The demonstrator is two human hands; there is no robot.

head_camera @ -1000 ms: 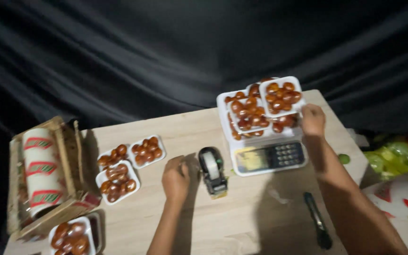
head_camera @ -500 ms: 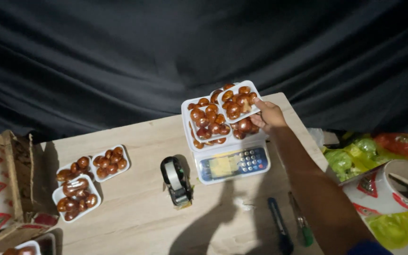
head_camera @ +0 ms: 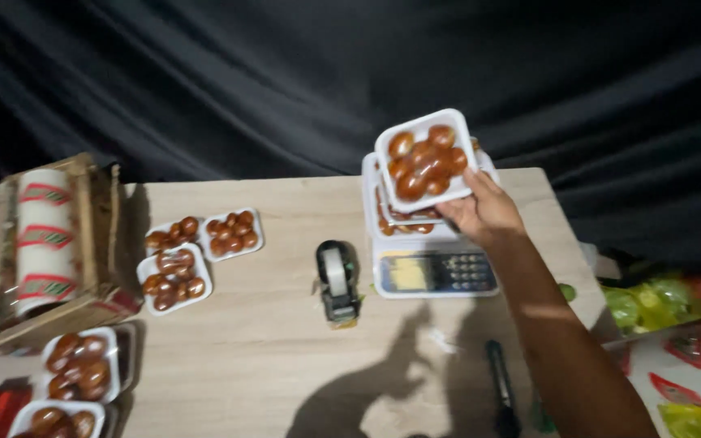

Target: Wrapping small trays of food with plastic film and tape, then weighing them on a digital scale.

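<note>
My right hand [head_camera: 484, 212] grips the near edge of a white foam tray of small reddish-brown tomatoes [head_camera: 425, 159], lifted and tilted above other filled trays [head_camera: 391, 217] stacked on a white electronic scale [head_camera: 436, 272]. My left hand is out of view. A black tape dispenser [head_camera: 337, 281] stands on the wooden table [head_camera: 285, 341], left of the scale.
Three filled tomato trays [head_camera: 176, 272] lie at centre left, more trays [head_camera: 83, 365] at the lower left corner. A wooden box holding a roll of wrap film [head_camera: 42, 239] sits at far left. A dark knife [head_camera: 501, 389] lies near the front edge. Green and red produce bags [head_camera: 667, 304] sit beyond the right edge.
My right hand has lifted the top tray off the stack on the scale. My left hand, near the tape dispenser a second ago, has left the view. The camera has shifted.
</note>
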